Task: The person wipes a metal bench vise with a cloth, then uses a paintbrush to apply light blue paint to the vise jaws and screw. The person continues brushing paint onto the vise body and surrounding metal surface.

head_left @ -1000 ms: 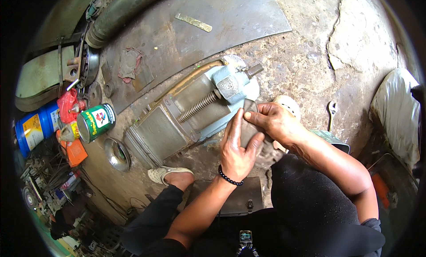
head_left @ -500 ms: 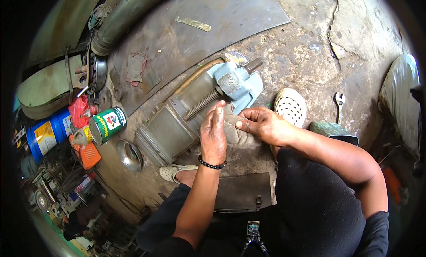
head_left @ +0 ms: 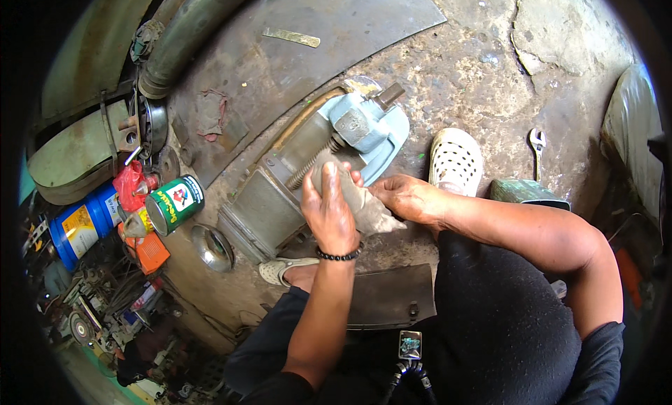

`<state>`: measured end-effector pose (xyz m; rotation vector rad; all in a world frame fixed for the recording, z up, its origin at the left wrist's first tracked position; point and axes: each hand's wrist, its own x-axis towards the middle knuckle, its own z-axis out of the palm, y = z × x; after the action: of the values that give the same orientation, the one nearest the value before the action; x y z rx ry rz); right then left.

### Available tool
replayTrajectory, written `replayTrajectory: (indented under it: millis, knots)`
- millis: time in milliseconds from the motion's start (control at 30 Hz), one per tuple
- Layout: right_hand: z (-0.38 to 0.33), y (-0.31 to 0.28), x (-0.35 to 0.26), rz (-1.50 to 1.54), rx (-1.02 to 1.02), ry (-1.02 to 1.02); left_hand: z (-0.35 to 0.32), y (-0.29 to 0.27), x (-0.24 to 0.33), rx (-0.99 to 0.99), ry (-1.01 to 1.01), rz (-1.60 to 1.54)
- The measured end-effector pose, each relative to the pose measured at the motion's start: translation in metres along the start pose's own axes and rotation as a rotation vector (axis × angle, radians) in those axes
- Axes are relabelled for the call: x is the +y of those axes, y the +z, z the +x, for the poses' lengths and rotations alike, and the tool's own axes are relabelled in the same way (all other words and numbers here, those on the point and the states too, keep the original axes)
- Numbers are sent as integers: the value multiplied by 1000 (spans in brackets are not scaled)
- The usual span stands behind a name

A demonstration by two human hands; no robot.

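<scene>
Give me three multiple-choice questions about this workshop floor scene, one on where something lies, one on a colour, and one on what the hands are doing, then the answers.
1. Where does the spanner lie?
A. on the concrete right of the white clog
B. inside the green tin
C. on the metal sheet

2. What colour is the wrist bead bracelet?
A. red
B. black
C. white

3. What is the state of the grey rag?
A. lying untouched on the floor
B. hanging from the pipe
C. held between both hands

Answers: 1 A, it rests on bare floor beside the white clog. 2 B, dark beads circle the left wrist. 3 C, left hand and right hand both grip it.
</scene>
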<state>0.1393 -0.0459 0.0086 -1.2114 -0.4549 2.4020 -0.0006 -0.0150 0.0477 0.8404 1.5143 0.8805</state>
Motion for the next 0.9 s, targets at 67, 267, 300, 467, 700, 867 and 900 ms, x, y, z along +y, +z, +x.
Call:
replayTrajectory:
  millis: [67,267,300,467,700,867,900]
  knots:
    - [1,-7,4,-237,32,-18,17,-2,12,16,63,304]
    - [-8,-30,5,-163,214,-28,63,1,18,-165,643,1055]
    - [-10,-32,5,-172,257,-46,68,2,15,-225,731,1115]
    - [-15,-39,6,-144,329,-90,76,7,2,-295,661,1338]
    - [-18,-45,7,-267,396,-135,66,5,-14,-280,637,1315]
    - [-17,-49,12,-285,428,-156,67,6,-20,-279,659,1376]
    - [-17,-50,13,-274,437,-146,66,7,-20,-278,660,1392]
